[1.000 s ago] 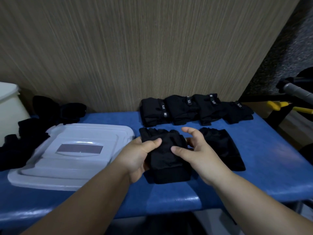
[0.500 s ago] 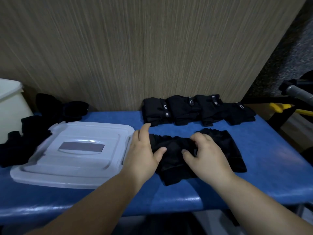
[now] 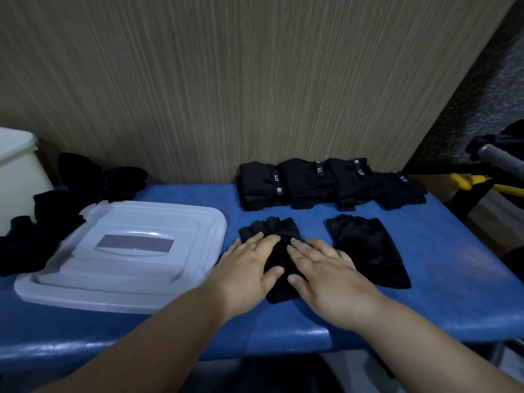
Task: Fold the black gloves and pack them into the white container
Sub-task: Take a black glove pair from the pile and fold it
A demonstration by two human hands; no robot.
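A black fingerless glove lies flat on the blue table. My left hand and my right hand rest palm down on it, fingers spread, covering its middle and lower part. A second black glove lies flat just to the right, untouched. Behind them a row of several folded black gloves stands against the wall. The white container shows only partly at the far left edge. Its white lid lies flat on the table left of my hands.
A heap of loose black gloves sits between the container and the lid. A wood-grain wall backs the table. Past the table's right end are a yellow tool and a grey metal bar.
The glove that both hands held up by its sides now lies flat on the table. Both hands have opened and press down on it.
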